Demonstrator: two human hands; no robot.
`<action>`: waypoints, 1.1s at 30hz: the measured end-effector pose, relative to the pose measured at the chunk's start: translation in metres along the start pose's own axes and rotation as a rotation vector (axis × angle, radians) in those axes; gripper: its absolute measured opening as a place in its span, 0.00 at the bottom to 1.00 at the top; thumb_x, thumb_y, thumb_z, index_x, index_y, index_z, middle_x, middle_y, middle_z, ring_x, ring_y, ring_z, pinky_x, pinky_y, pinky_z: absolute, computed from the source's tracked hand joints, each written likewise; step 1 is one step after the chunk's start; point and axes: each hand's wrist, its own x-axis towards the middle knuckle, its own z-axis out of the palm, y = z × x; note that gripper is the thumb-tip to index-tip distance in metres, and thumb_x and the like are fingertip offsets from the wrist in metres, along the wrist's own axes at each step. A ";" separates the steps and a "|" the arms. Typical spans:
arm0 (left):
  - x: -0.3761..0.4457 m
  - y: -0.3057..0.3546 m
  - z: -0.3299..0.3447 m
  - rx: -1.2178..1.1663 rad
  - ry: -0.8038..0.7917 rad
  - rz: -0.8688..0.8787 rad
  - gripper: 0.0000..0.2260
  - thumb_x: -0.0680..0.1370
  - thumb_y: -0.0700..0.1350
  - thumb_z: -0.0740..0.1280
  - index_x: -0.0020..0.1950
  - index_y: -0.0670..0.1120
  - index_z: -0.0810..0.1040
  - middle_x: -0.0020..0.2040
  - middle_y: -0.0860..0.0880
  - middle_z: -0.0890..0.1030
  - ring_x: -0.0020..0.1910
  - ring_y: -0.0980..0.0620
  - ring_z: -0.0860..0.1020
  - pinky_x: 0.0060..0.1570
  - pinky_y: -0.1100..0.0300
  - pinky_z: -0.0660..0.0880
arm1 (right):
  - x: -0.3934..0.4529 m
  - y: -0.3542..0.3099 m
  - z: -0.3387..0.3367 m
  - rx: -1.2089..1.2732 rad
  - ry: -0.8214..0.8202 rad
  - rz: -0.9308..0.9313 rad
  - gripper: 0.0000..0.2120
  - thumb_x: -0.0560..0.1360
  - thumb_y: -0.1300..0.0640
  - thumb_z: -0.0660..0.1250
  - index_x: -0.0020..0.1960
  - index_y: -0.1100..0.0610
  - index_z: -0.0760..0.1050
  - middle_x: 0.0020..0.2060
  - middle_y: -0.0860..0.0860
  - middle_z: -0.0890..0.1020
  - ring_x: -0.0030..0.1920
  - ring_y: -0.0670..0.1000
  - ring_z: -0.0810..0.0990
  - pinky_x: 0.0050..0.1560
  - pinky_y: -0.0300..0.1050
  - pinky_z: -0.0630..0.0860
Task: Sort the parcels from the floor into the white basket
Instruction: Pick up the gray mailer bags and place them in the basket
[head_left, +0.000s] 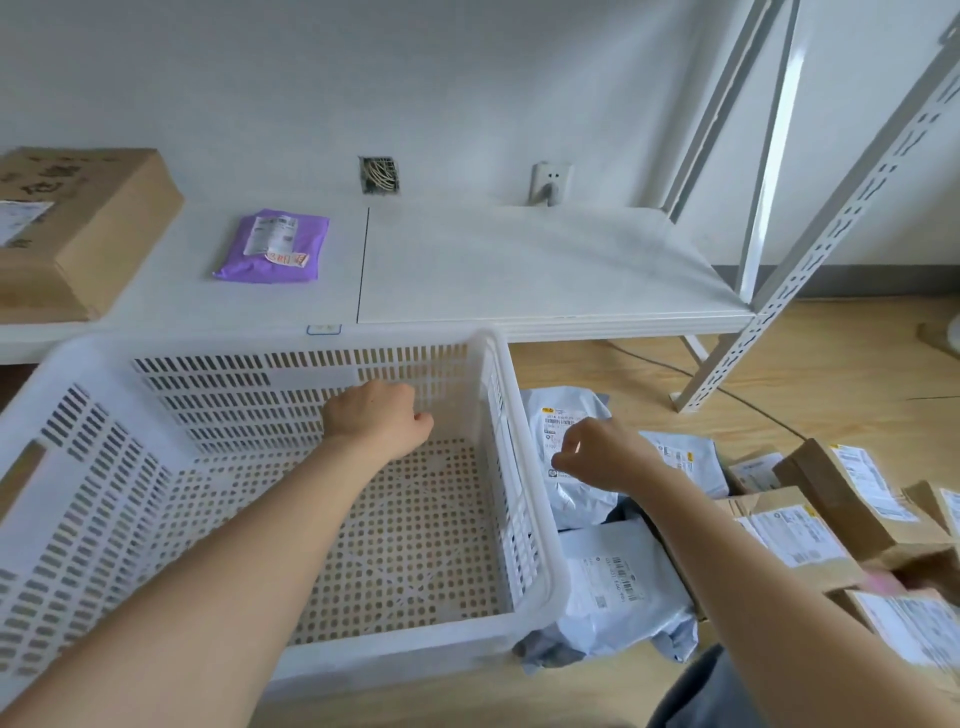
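A large white perforated basket (524, 499) stands on the wooden floor with nothing inside it. My left hand (376, 418) hovers over its inside near the far wall, fingers curled, holding nothing. My right hand (602, 454) hangs just right of the basket above a grey poly-bag parcel (571, 499), fingers loosely curled and not gripping it. A second grey bag (618, 587) lies nearer me against the basket. A third grey bag (685, 460) lies behind my right wrist. Several brown cardboard parcels (841, 499) with white labels are piled at the right.
A low white shelf (519, 270) runs behind the basket, carrying a purple bag parcel (275, 247) and a big cardboard box (72, 228). White metal rack uprights (810, 260) rise at the right. A cable (675, 369) crosses the floor under the shelf.
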 end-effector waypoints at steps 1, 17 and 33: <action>-0.006 -0.001 -0.001 -0.006 0.001 -0.008 0.13 0.77 0.54 0.56 0.43 0.48 0.76 0.35 0.51 0.75 0.31 0.52 0.71 0.30 0.62 0.65 | -0.005 -0.001 -0.001 0.002 0.014 0.000 0.14 0.72 0.51 0.62 0.50 0.60 0.79 0.48 0.56 0.79 0.45 0.55 0.76 0.43 0.45 0.73; -0.062 0.057 0.019 -0.406 -0.045 -0.009 0.09 0.78 0.48 0.58 0.42 0.50 0.76 0.35 0.52 0.77 0.33 0.51 0.77 0.37 0.58 0.77 | -0.056 0.053 -0.017 0.164 0.183 0.010 0.12 0.74 0.63 0.61 0.55 0.56 0.77 0.52 0.55 0.80 0.47 0.53 0.77 0.44 0.43 0.73; 0.049 0.165 0.047 -0.710 -0.173 0.068 0.20 0.76 0.42 0.59 0.69 0.46 0.67 0.68 0.45 0.69 0.57 0.48 0.73 0.46 0.64 0.64 | 0.064 0.112 0.003 0.417 0.013 0.214 0.18 0.74 0.68 0.55 0.61 0.58 0.74 0.36 0.52 0.72 0.28 0.48 0.65 0.21 0.36 0.64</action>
